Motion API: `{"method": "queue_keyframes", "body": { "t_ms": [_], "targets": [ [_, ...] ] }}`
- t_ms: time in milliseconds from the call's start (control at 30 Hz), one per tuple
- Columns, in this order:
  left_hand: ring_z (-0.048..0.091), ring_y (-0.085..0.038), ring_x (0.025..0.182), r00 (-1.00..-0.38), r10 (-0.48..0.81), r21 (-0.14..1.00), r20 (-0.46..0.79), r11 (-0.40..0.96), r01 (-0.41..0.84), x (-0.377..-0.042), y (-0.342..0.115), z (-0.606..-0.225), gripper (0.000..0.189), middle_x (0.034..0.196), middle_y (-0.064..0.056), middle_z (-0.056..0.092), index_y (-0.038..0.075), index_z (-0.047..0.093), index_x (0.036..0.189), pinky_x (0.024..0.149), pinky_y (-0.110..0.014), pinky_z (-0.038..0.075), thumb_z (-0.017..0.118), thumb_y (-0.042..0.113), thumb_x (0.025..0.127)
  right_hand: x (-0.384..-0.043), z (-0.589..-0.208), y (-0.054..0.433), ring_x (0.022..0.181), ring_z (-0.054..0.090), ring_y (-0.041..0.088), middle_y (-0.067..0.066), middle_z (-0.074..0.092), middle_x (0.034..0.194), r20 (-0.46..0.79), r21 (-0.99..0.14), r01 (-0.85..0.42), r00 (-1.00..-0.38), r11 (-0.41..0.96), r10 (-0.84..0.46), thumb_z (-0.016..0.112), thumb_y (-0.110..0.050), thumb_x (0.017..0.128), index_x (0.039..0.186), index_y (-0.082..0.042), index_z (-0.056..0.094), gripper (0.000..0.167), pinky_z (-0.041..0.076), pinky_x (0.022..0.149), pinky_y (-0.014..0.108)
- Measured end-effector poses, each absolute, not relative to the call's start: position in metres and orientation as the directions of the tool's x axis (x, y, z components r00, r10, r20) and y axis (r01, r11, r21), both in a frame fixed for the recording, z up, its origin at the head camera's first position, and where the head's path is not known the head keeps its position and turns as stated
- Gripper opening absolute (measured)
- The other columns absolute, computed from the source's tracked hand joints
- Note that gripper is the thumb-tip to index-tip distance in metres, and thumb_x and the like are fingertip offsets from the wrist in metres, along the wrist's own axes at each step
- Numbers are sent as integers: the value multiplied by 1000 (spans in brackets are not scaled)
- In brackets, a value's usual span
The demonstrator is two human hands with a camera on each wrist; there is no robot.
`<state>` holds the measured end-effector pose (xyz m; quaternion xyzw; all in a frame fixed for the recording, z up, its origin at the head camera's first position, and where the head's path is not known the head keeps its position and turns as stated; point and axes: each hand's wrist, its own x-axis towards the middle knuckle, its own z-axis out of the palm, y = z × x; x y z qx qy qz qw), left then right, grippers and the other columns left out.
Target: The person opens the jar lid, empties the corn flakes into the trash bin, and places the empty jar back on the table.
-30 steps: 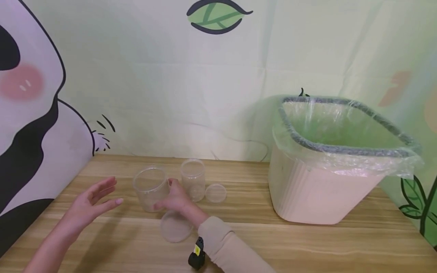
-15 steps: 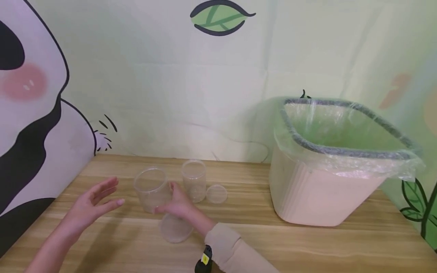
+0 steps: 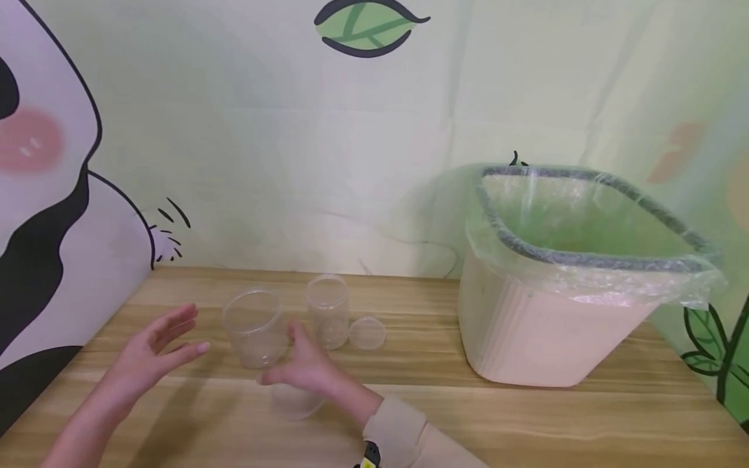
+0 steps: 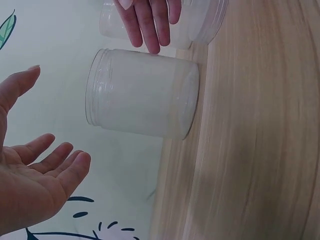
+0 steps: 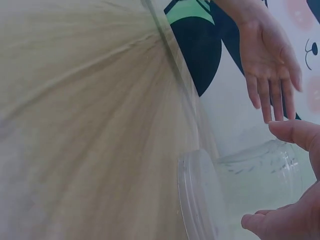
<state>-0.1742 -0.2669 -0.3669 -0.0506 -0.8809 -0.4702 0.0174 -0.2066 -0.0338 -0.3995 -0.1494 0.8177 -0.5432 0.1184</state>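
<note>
A large clear plastic jar (image 3: 253,331) stands upright and uncovered on the table. My right hand (image 3: 307,367) is just to its right, thumb and fingers spread with nothing held; in the left wrist view its fingers (image 4: 155,25) come up to the jar's side, and contact is unclear. Beneath that hand lies a round clear lid (image 3: 295,404), partly covered. To the jar's left, my left hand (image 3: 149,354) hovers with relaxed fingers, apart from it. A smaller clear jar (image 3: 328,318) stands behind the right hand, with a small round lid (image 3: 367,333) flat beside it.
A pale waste bin (image 3: 526,331) with a clear bag over its grey rim stands on the right of the wooden table (image 3: 445,416). Behind the table hangs a printed backdrop (image 3: 263,149) with a panda and leaves.
My right hand has drawn back slightly from the large jar, toward me, and covers more of the large lid. The left hand, jars and lids stay about where they were.
</note>
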Motion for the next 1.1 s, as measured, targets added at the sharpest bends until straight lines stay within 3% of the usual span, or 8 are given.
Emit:
{"method": "queue_keyframes", "body": {
  "t_ms": [67, 200, 367, 567, 667, 800, 1100],
  "targets": [
    [39, -19, 123, -993, 77, 827, 86, 550, 115, -174, -265, -367, 74, 143, -22, 30, 1, 21, 143, 78, -8, 40, 62, 27, 87, -202, -399, -32, 125, 39, 29, 13, 39, 139, -49, -927, -100, -923, 362, -382, 82, -14, 61, 139, -6, 30, 95, 32, 102, 42],
    [31, -38, 126, -991, 87, 836, 102, 532, 132, -174, -260, -367, 73, 144, -22, 28, 1, 22, 143, 79, -6, 39, 62, 24, 86, -195, -397, -25, 128, 36, 26, 8, 36, 142, -75, -933, -79, -912, 352, -404, 81, -15, 62, 142, -9, 26, 97, 29, 104, 42],
    [31, -38, 126, -989, 86, 835, 122, 529, 149, -172, -254, -366, 72, 143, -21, 29, 0, 24, 142, 81, -5, 38, 63, 23, 86, -189, -392, -13, 128, 34, 28, 10, 36, 141, -45, -947, -110, -884, 301, -465, 79, -12, 65, 142, -8, 26, 94, 28, 105, 43],
    [38, -13, 123, -985, 89, 831, 151, 528, 175, -170, -251, -365, 70, 143, -20, 30, 2, 26, 141, 82, -5, 38, 64, 22, 85, -186, -387, 4, 129, 32, 32, 12, 37, 141, 7, -955, -167, -839, 245, -544, 75, -12, 70, 141, -8, 28, 85, 26, 106, 43],
    [37, -18, 125, -983, 101, 836, 151, 518, 182, -169, -249, -362, 71, 143, -20, 29, 2, 26, 142, 83, -7, 39, 64, 22, 85, -183, -383, 11, 130, 31, 31, 11, 37, 141, 15, -955, -178, -828, 238, -561, 74, -14, 72, 141, -9, 30, 83, 24, 106, 42],
    [32, -38, 126, -981, 122, 846, 150, 497, 192, -167, -242, -355, 71, 144, -20, 28, 0, 25, 141, 83, -6, 38, 63, 21, 85, -179, -381, 20, 131, 30, 27, 9, 37, 141, 32, -947, -207, -823, 245, -567, 74, -13, 72, 140, -11, 32, 80, 24, 107, 41],
    [33, -37, 126, -969, 153, 853, 194, 463, 243, -164, -226, -349, 68, 143, -20, 31, -1, 28, 139, 84, -7, 37, 64, 19, 85, -176, -374, 46, 129, 34, 28, 5, 37, 142, 56, -877, -313, -821, 365, -568, 73, -19, 73, 138, -11, 36, 76, 29, 104, 42]
  ]
}}
